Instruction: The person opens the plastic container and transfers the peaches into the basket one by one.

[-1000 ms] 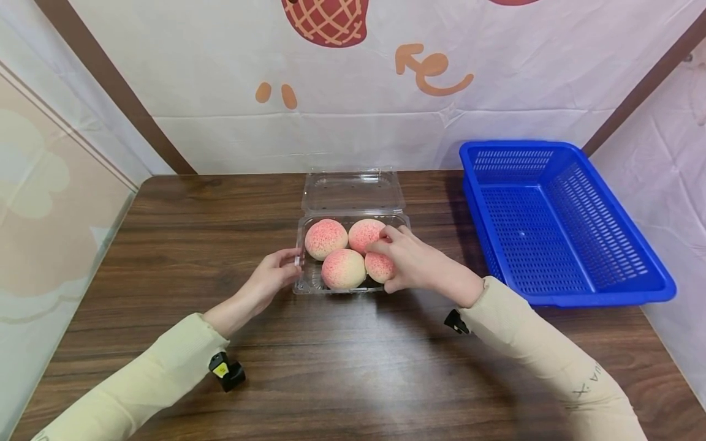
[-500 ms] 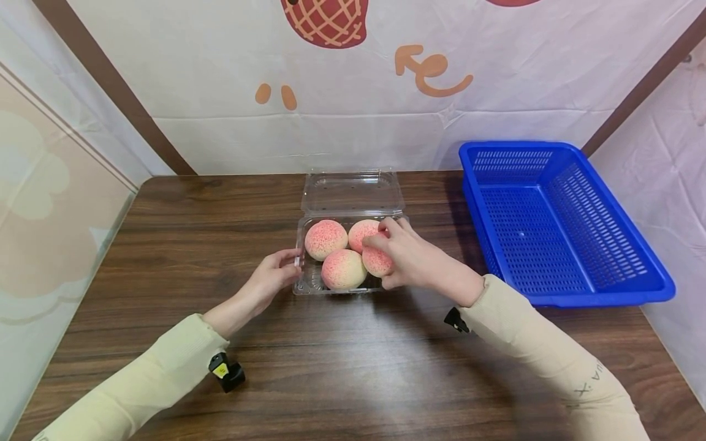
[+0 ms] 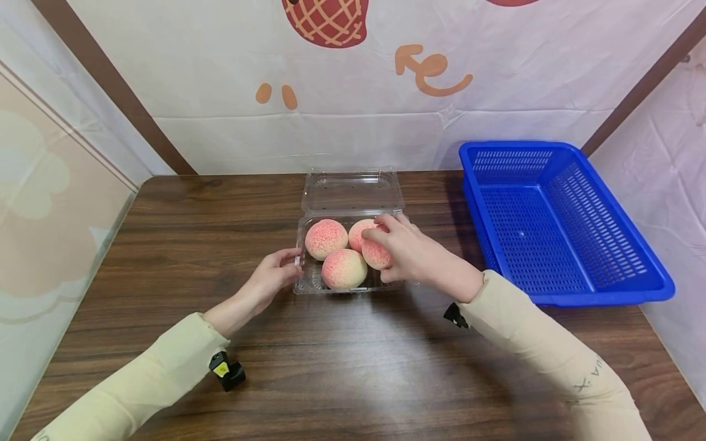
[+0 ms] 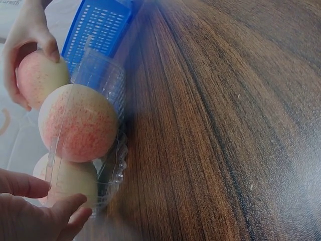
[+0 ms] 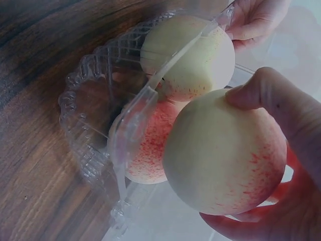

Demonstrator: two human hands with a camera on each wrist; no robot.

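Observation:
A clear plastic clamshell box (image 3: 314, 283) sits on the table with its lid (image 3: 353, 191) lying back. My right hand (image 3: 410, 254) grips a peach (image 5: 220, 155), thumb on one side and fingers round the other. In the right wrist view this peach is raised above the box's rim. Three other peaches lie inside: one at back left (image 3: 326, 239), one at front (image 3: 344, 269), and one at back right (image 3: 360, 235), partly hidden by my right hand. My left hand (image 3: 270, 275) holds the box's left wall between thumb and fingers, as the left wrist view shows.
A blue perforated plastic basket (image 3: 496, 257) stands at the right of the dark wooden table (image 3: 342, 367), close beside my right forearm. A printed cloth (image 3: 220, 141) hangs behind the table's back edge and along the sides.
My right hand has lifted the gripped peach up from the front right of the box, shifting slightly toward the back. My left hand and the other peaches have stayed put.

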